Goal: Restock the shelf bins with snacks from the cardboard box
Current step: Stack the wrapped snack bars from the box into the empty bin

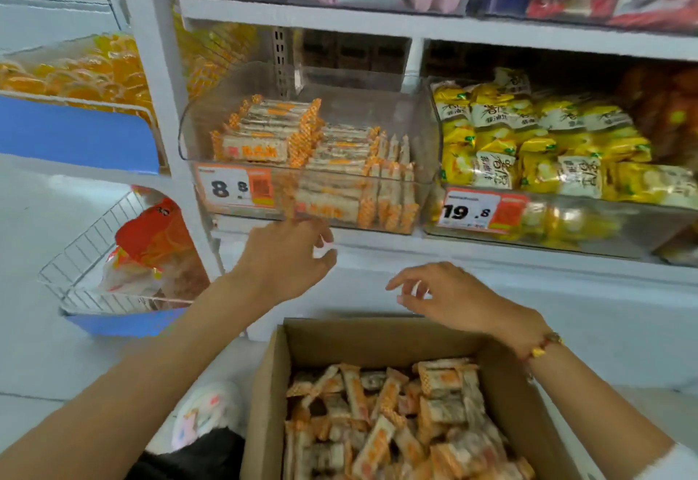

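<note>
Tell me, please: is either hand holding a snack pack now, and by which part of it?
Nothing is held. The left hand hangs just below the clear bin, fingers loose and empty. The right hand hovers over the cardboard box, fingers loosely bent, also empty.

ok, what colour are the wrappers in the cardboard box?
Orange and white, with orange checked ends, on the snacks in the box. Head view.

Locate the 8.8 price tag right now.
Head view, centre-left: the 8.8 price tag sits on the clear bin's front left corner, just above the left hand.
</note>
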A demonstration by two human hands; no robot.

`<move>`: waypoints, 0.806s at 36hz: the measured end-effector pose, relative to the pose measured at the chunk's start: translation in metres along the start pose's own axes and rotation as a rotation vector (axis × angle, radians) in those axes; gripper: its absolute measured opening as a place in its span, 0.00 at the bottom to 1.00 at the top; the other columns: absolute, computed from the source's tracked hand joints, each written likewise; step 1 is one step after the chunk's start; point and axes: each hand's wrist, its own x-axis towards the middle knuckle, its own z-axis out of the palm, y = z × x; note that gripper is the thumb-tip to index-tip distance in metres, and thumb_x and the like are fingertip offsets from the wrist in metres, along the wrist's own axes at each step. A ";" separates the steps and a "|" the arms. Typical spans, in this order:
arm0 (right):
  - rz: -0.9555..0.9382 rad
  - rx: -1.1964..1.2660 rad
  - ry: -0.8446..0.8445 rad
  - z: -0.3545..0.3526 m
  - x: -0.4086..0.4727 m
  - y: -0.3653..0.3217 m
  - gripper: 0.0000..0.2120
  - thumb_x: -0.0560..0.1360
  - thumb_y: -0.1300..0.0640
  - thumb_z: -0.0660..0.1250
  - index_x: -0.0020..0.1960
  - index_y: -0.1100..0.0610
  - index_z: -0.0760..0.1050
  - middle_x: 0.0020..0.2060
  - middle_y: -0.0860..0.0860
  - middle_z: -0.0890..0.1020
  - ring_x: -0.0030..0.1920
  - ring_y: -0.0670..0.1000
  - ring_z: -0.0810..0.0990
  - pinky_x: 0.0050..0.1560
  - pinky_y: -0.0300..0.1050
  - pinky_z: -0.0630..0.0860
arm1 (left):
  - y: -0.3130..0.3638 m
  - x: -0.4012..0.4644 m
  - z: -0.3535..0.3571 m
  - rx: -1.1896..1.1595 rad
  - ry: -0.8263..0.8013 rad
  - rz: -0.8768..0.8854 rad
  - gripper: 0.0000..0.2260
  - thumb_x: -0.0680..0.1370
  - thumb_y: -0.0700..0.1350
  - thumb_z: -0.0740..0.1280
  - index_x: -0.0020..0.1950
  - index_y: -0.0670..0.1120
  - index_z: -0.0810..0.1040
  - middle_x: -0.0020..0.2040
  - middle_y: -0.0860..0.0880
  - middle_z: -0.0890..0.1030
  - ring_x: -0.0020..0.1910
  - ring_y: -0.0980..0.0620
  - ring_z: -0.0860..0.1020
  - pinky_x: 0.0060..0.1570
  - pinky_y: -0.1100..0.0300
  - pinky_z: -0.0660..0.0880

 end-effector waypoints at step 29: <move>-0.084 -0.222 -0.434 0.256 -0.009 0.128 0.33 0.79 0.40 0.57 0.79 0.50 0.49 0.78 0.51 0.51 0.78 0.54 0.48 0.75 0.57 0.48 | -0.041 -0.081 0.295 -0.109 -0.685 -0.186 0.22 0.79 0.63 0.55 0.37 0.51 0.76 0.41 0.53 0.81 0.41 0.51 0.80 0.37 0.58 0.73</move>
